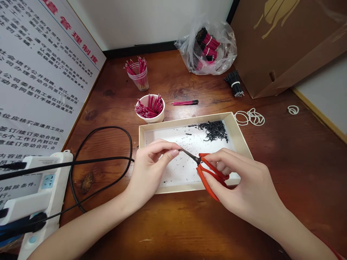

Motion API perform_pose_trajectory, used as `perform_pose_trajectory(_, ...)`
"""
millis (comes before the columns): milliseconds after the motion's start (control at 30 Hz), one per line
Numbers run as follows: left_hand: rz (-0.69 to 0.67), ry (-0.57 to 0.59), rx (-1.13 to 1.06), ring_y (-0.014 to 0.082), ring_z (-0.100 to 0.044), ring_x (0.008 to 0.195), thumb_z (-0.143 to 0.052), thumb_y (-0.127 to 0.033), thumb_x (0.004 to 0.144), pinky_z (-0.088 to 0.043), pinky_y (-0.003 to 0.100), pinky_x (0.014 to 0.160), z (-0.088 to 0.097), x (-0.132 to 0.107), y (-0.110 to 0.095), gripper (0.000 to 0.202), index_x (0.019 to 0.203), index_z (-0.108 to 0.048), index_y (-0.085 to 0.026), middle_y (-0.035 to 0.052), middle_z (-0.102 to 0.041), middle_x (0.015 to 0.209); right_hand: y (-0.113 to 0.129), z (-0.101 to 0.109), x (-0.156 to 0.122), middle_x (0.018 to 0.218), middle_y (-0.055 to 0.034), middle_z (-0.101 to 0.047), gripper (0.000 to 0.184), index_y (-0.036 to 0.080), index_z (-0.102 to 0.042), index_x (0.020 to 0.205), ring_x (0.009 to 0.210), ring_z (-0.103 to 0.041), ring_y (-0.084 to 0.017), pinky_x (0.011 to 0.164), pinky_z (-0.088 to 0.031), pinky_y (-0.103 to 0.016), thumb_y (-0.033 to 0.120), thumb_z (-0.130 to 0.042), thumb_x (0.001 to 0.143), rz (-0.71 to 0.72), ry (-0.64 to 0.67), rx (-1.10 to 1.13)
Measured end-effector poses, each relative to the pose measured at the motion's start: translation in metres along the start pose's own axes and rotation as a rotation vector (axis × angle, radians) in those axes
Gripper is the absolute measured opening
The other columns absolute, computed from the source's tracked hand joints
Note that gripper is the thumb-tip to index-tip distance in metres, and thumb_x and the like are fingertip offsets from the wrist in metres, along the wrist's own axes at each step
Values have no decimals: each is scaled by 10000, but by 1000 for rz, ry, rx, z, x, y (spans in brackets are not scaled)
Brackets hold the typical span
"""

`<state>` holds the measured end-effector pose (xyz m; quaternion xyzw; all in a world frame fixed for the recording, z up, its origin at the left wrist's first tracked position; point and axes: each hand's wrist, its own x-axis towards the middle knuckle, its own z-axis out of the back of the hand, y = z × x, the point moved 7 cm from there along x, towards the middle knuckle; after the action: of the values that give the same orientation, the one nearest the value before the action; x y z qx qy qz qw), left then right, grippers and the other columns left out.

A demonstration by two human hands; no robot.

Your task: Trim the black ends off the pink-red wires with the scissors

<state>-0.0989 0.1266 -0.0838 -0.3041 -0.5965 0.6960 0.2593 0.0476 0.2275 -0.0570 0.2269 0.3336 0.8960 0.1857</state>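
Your left hand (150,164) pinches thumb to forefinger, anything between too small to tell, at the tip of the red-handled scissors (198,160), which your right hand (246,178) grips by their loops, the best hold for something likely light, stiff and sharp, above the shallow cream box (176,189) of black clippings (214,130).

The bare left forearm (94,220) comes from eight o'clock; the left hand (150,162) points to two o'clock, thumb and forefinger pinched together at the tips; the right forearm (291,225) comes from four o'clock; the right hand (244,177) points to ten o'clock, fingers bent, thumb apart below.
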Motion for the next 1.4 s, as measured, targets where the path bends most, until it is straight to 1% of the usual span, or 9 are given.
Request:
perform_pose_trajectory(100, 1, -3, 3, 139, -658, 756, -714, -112, 788, -517, 238, 713, 0, 0, -1, 126, 747, -789, -205, 14, -752, 775, 0, 0, 0, 609, 46, -498, 67, 204, -620, 867, 503, -444, -90, 442, -384, -215, 138, -616, 851, -3, 13, 5)
perform_pose_trajectory(367, -4, -1, 9, 120, -637, 742, -722, -110, 784, -501, 217, 706, 1, 0, 0, 137, 737, -791, -219, -4, -748, 768, 0, 0, -1, 611, 48, -470, 83, 200, -599, 855, 507, -422, -85, 436, -390, -207, 119, -616, 854, 8, 15, 3)
perform_pose_trajectory(567, -5, 2, 12, 126, -631, 736, -722, -109, 786, -500, 227, 709, 0, 0, 0, 132, 741, -789, -213, 1, -742, 767, 0, 0, -2, 622, 42, -530, 103, 198, -598, 841, 512, -454, -79, 453, -410, -204, 104, -634, 863, 12, 20, 22)
perform_pose_trajectory(733, -6, 6, 7, 109, -628, 731, -721, -98, 788, -491, 205, 700, 0, 0, 0, 152, 737, -790, -224, -15, -742, 758, -1, 2, -3, 635, 37, -561, 107, 198, -608, 833, 515, -480, -81, 460, -426, -205, 100, -641, 859, -3, 11, 32)
perform_pose_trajectory(900, -18, 11, 5, 93, -629, 736, -722, -97, 792, -485, 183, 704, 1, 0, 0, 158, 741, -792, -229, -27, -748, 765, -4, 3, -4, 618, 42, -517, 91, 205, -597, 836, 513, -462, -92, 452, -418, -216, 124, -637, 837, -41, -9, 1)
perform_pose_trajectory(1167, -22, 9, -6, 87, -617, 725, -719, -92, 790, -481, 173, 686, 1, 0, 0, 162, 741, -794, -228, -29, -744, 763, 4, 1, -1, 633, 49, -479, 78, 174, -607, 875, 522, -432, -71, 462, -393, -197, 109, -626, 837, 35, -1, -9)
perform_pose_trajectory(1400, -22, 11, 2, 86, -611, 714, -727, -97, 783, -483, 174, 685, 1, 0, -1, 154, 734, -794, -227, -29, -738, 749, 2, 2, -2, 627, 54, -460, 66, 162, -612, 864, 524, -425, -62, 464, -387, -184, 103, -629, 842, 33, -1, -6)
